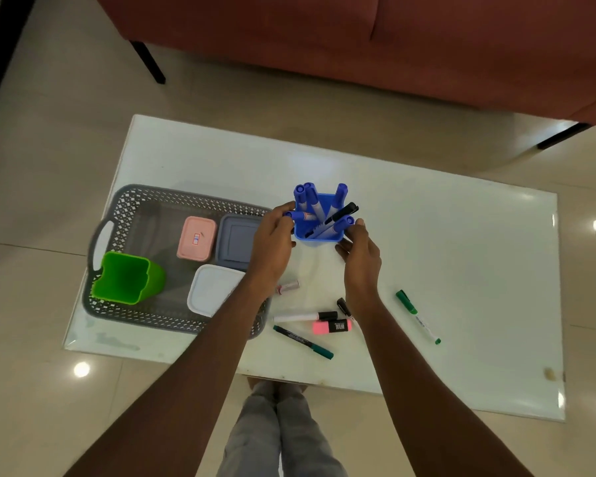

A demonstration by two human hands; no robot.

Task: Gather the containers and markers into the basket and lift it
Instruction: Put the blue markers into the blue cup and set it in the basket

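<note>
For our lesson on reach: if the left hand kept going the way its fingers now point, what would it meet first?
The left hand points up and to the right, at the blue cup of pens. Its fingertips already seem to touch the cup's left wall, so it meets that first, though depth is unclear.

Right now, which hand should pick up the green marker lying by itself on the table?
Probably the right hand. The green marker lies on its side of the table, apart from the other pens. The left hand sits nearer the basket, across the blue cup.
</note>
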